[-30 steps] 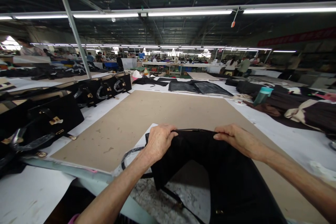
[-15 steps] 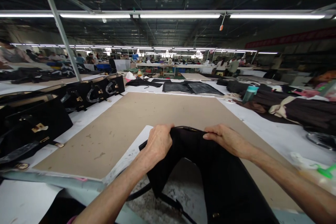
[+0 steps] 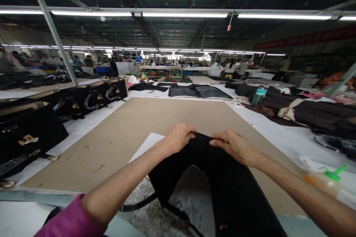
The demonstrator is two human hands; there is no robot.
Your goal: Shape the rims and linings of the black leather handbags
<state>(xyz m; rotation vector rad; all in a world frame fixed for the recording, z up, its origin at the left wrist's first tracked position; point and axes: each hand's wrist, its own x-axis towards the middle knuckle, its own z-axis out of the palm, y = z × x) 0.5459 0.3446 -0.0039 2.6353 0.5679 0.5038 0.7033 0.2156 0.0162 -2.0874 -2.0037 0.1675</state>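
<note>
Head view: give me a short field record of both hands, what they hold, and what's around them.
left hand: pinches top edge of black bag
right hand: grips same edge, close to left hand, not touching
bag position: drapes down toward the person, strap below
surface: brown board on white table
left side: row of black handbags with gold clasps
right side: teal cup, green-capped bottle

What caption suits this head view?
Left hand and right hand pinch the top edge of a black bag over a brown board.
</note>
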